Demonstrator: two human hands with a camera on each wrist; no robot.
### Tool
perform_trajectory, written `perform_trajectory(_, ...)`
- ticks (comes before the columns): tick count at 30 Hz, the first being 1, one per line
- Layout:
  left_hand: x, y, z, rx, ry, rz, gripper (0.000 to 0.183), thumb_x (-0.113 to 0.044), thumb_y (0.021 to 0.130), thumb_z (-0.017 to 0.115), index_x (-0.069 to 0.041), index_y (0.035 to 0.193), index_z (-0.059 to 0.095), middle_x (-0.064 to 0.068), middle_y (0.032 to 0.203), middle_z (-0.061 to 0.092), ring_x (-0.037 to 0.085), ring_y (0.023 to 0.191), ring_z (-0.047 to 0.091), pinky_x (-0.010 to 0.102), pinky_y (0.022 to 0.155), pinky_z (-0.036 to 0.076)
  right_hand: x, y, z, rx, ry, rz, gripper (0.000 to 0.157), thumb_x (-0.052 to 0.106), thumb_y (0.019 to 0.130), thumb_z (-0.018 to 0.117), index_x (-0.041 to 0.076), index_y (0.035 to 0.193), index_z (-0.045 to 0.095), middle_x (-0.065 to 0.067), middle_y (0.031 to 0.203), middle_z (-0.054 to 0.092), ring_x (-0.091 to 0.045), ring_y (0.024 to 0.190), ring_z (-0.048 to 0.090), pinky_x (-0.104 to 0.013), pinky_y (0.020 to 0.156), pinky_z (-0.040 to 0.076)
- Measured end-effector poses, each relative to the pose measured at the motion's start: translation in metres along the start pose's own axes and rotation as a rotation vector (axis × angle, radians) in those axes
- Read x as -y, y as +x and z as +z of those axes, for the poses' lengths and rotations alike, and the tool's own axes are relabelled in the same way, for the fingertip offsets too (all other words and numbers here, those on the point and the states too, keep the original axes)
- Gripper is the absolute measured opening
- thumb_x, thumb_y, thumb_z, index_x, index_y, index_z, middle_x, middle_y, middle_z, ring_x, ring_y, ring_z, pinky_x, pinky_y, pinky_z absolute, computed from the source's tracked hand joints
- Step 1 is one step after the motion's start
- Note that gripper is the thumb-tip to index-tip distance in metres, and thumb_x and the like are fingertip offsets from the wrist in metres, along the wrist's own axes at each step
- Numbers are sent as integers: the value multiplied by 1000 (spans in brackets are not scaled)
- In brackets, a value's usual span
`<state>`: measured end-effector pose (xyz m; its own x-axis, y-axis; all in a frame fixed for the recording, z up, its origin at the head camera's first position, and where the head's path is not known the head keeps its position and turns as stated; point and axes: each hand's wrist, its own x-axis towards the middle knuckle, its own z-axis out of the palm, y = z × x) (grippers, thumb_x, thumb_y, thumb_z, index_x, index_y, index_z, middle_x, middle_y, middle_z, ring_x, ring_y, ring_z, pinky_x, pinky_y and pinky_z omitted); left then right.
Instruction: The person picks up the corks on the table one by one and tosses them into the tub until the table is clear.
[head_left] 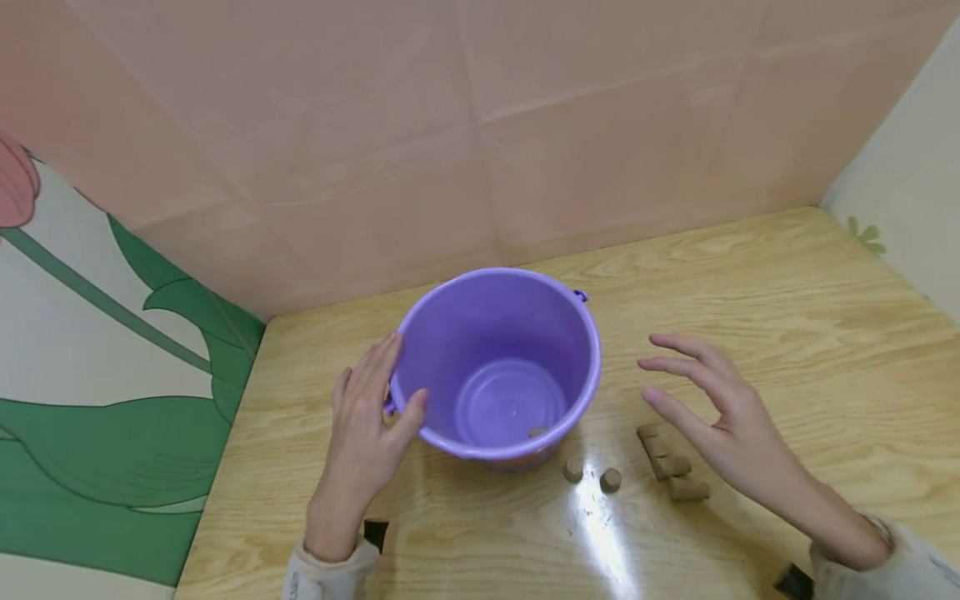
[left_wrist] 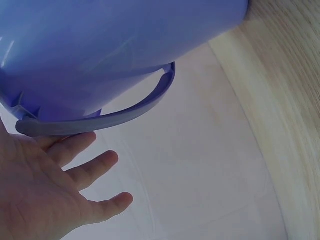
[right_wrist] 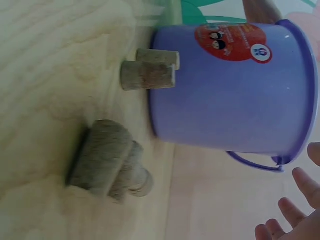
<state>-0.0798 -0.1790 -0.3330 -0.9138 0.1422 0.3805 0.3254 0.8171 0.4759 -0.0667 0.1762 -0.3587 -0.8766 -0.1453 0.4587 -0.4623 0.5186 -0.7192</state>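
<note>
A purple bucket (head_left: 498,367) stands upright on the table, with a small cork piece (head_left: 537,432) visible inside near its front wall. My left hand (head_left: 363,425) rests at the bucket's left rim, thumb over the edge; the left wrist view shows its fingers (left_wrist: 92,170) spread beside the bucket's handle (left_wrist: 125,116). My right hand (head_left: 731,425) hovers to the right of the bucket, fingers apart and holding nothing. Below it lie several corks (head_left: 675,467) in a cluster. Two corks stand upright, one (head_left: 573,471) close to the bucket and another (head_left: 611,480) beside it.
The wood-grain table (head_left: 787,308) extends to the right and the front. A pinkish sheet (head_left: 487,150) hangs along the back. Walls flank both sides, the left wall (head_left: 112,467) painted with green leaves. A red sticker (right_wrist: 232,42) is on the bucket's outside.
</note>
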Motion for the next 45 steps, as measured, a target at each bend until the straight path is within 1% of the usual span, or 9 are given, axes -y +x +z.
perform_trajectory(8,0,1,0,-6,-1,1,63,-40,87,54,-23,143,31,-1,147,36,24,136,30,62,107,13,-8,-10,5,40,-14,21,41,3,78,68,22,114,62,0,135,47,-2,127,35,-9,96,24)
perform_trajectory(18,0,1,0,3,3,-6,63,-40,87,54,-24,144,30,-2,147,36,24,137,30,61,107,13,-23,-19,4,40,-44,47,42,5,75,72,22,113,62,-1,132,49,1,124,36,-7,97,22)
perform_trajectory(27,-1,1,1,8,1,-10,64,-41,87,53,-24,144,29,-2,148,34,24,137,29,61,108,10,-41,-25,2,66,-121,-23,48,8,68,77,21,112,63,-5,129,52,0,124,35,-14,101,23)
perform_trajectory(28,-1,1,1,10,4,-9,64,-41,87,53,-24,144,28,-1,148,34,23,137,29,60,108,11,-44,-25,2,69,-133,-35,48,9,67,78,20,112,64,-5,129,52,0,123,36,-12,101,22)
perform_trajectory(31,0,0,1,17,9,-3,65,-41,87,52,-24,145,27,0,148,34,24,137,29,60,108,10,-50,-27,2,90,-158,-51,48,10,66,78,19,111,65,-6,128,52,-4,122,37,-18,101,24)
perform_trajectory(34,0,0,0,22,8,1,65,-40,87,53,-24,145,26,0,148,33,25,137,29,60,108,10,-56,-27,2,117,-172,-64,46,10,66,79,19,109,65,-9,126,53,-14,119,40,-36,100,31)
perform_trajectory(38,0,0,0,23,13,4,65,-40,88,52,-23,145,26,0,148,33,25,137,29,59,108,11,-61,-28,3,152,-178,-75,47,13,63,80,18,108,66,-12,124,53,-28,112,43,-59,87,34)
perform_trajectory(41,-1,0,-1,28,17,7,65,-41,88,52,-24,145,26,0,148,33,26,136,29,59,108,12,-64,-29,4,167,-189,-75,48,15,61,81,16,107,66,-15,123,54,-33,110,45,-62,85,34)
perform_trajectory(45,-2,0,-1,31,11,2,65,-42,88,51,-25,145,26,0,148,33,26,137,29,59,108,11,-67,-30,4,212,-183,-34,47,18,64,80,15,108,65,-17,125,53,-36,112,44,-64,86,33)
